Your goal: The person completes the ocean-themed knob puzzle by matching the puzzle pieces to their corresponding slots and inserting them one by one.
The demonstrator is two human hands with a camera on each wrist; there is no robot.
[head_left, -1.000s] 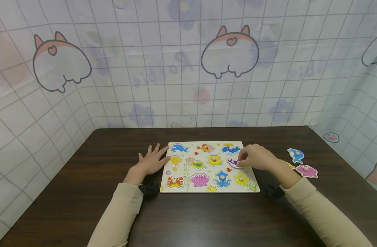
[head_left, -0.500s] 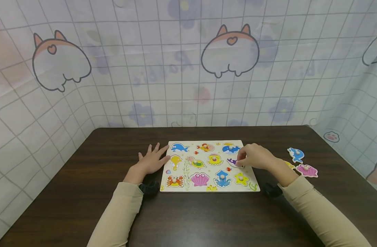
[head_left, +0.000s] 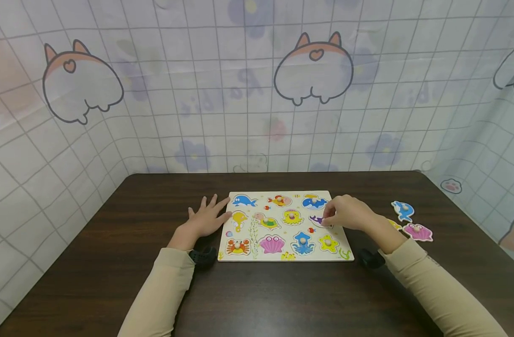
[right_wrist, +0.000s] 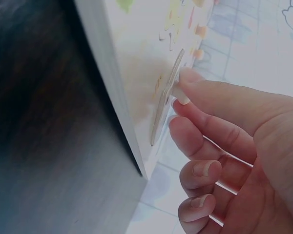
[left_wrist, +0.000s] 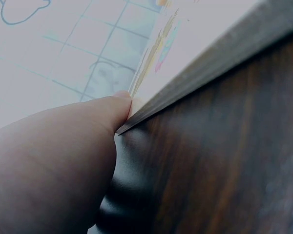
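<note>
A white knob puzzle board point(head_left: 280, 236) with sea animals lies on the dark table. My right hand point(head_left: 350, 213) is at its right side, thumb and fingertips pinching the knob of a purple sea-animal puzzle piece point(head_left: 316, 220). In the right wrist view that puzzle piece point(right_wrist: 166, 100) stands slightly off the board's face, its edge showing; the ring and little fingers curl free. My left hand point(head_left: 205, 220) rests flat with fingers spread, thumb and index fingertips at the board's left edge. The left wrist view shows the thumb point(left_wrist: 119, 105) against the board's corner.
Right of the board lie a blue dolphin piece point(head_left: 403, 211), a pink shell piece point(head_left: 418, 232) and a yellow piece point(head_left: 394, 225) partly behind the right wrist. Knobbed pieces such as the crab point(head_left: 233, 249) and starfish point(head_left: 324, 245) sit in the board. A patterned cloth wall stands behind.
My right forearm has shifted slightly left, with the purple puzzle piece pinched at almost the same spot over the board. The left hand has stayed in place.
</note>
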